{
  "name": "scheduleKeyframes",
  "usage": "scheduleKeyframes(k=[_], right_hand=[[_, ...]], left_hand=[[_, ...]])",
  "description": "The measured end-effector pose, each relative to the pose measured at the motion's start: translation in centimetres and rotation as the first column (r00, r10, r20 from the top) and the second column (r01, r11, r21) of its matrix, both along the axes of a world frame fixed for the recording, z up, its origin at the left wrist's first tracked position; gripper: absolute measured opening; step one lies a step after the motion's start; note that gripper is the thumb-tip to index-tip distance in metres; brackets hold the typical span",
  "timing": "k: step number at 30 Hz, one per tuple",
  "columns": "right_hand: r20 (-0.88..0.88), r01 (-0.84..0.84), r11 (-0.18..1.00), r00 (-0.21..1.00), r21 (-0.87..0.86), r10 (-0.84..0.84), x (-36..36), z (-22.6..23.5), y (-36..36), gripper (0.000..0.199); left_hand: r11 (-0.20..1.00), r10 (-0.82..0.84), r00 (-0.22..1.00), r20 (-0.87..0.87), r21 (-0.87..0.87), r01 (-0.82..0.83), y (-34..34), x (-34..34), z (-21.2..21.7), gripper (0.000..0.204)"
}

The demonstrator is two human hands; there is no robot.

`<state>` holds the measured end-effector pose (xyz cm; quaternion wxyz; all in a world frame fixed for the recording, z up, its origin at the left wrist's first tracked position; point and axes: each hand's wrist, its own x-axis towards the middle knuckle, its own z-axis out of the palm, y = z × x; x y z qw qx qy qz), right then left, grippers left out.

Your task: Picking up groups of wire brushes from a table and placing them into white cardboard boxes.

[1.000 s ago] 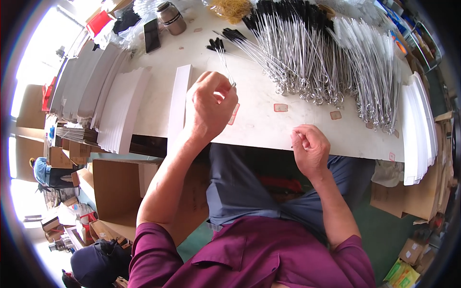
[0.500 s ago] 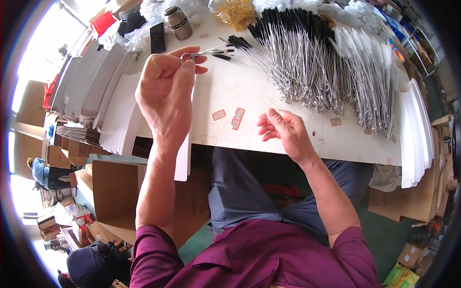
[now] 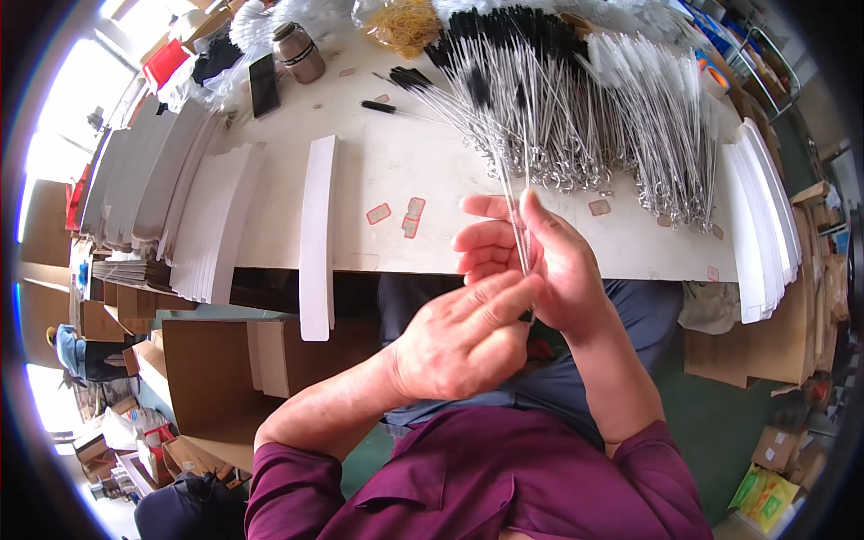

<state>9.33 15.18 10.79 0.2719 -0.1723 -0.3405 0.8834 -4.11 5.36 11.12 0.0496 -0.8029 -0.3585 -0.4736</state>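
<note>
My left hand [image 3: 468, 337] and my right hand [image 3: 540, 261] meet in front of my body, just below the white table's near edge [image 3: 378, 261]. Together they hold a thin wire brush with a black bristle tip [image 3: 511, 193]; its stem runs up from between my fingers over the table. A large pile of the same wire brushes [image 3: 576, 108] lies on the table beyond my hands. A long white paper strip [image 3: 317, 234] hangs over the near edge, left of my hands. Small red-edged labels [image 3: 409, 216] lie on the table near my right fingertips.
Stacks of white paper strips [image 3: 171, 198] fan out on the left and another stack [image 3: 765, 216] on the right. A brown jar [image 3: 297, 49], a dark phone [image 3: 264, 85] and a bag of rubber bands [image 3: 405, 22] sit at the far side. Cardboard boxes [image 3: 207, 369] stand under the table.
My left hand came down from the far left of the table with a brush and joined my right hand near my body. The white strip it held now lies over the table edge.
</note>
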Motion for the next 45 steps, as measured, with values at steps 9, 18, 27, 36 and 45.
scheduleKeyframes(k=[9,18,27,36,45], right_hand=[[-0.031,0.338,0.923,0.94,0.184,-0.339,3.4,0.5,0.2,0.039],[-0.027,0.584,0.75,0.794,0.311,-0.607,5.4,-1.4,1.6,0.037],[0.071,0.68,0.698,0.703,0.226,-0.707,9.1,-2.7,2.6,0.034],[0.342,0.653,0.562,0.445,0.507,-0.827,17.2,-6.8,6.4,0.033],[0.247,0.638,0.374,0.283,0.673,-0.927,18.2,-8.6,7.5,0.033]], left_hand=[[0.982,0.029,0.974,0.223,-0.188,0.014,-0.6,2.5,-2.1,0.023],[0.445,0.408,0.59,0.697,-0.716,0.538,0.1,4.7,-3.4,0.007],[0.11,0.312,0.693,0.65,-0.749,0.654,2.1,6.8,-5.3,0.016],[0.249,0.139,0.93,0.34,-0.921,0.299,6.5,6.2,-4.2,0.015],[0.611,0.092,0.982,0.166,-0.788,0.076,15.0,10.4,-4.9,0.018]])
